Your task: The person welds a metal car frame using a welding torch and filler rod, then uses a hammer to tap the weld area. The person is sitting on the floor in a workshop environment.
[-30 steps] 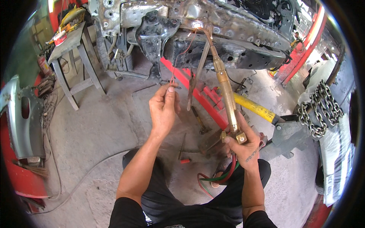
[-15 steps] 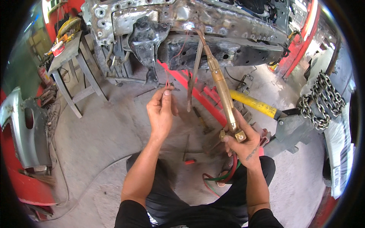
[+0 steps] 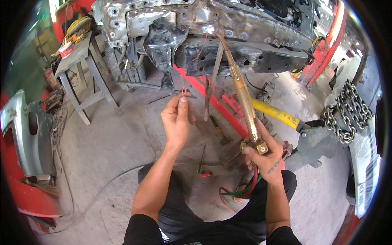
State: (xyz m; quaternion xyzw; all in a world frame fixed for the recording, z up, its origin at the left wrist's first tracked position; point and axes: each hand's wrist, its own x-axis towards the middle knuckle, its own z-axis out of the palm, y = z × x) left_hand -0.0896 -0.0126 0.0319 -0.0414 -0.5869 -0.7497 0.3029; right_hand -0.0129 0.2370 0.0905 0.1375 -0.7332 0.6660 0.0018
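My right hand (image 3: 264, 157) grips a brass gas welding torch (image 3: 246, 100) by the valve end of its handle. Red and green hoses (image 3: 250, 188) hang from it below. The torch's bent copper tip glows bright against the lower seam of a bare metal car body panel (image 3: 245, 28). Between thumb and fingers my left hand (image 3: 177, 119) pinches a thin reddish filler wire (image 3: 200, 54), which curves upward to the glowing spot. A black bracket (image 3: 165, 45) is fixed to the panel left of the flame. Just left of the torch a flat metal bar (image 3: 213, 81) hangs down.
On the left stand a grey metal stand (image 3: 73, 57) and a loose silver fender (image 3: 30, 134). Red and yellow jack parts (image 3: 277, 112) lie under the car, with a heap of chain (image 3: 349, 112) at right. A hammer (image 3: 220, 130) and a red-handled screwdriver (image 3: 205, 174) rest on the floor.
The view has shifted slightly, so the scene sits a little lower and further right. Both hands keep their grips, and the torch tip stays at the panel seam.
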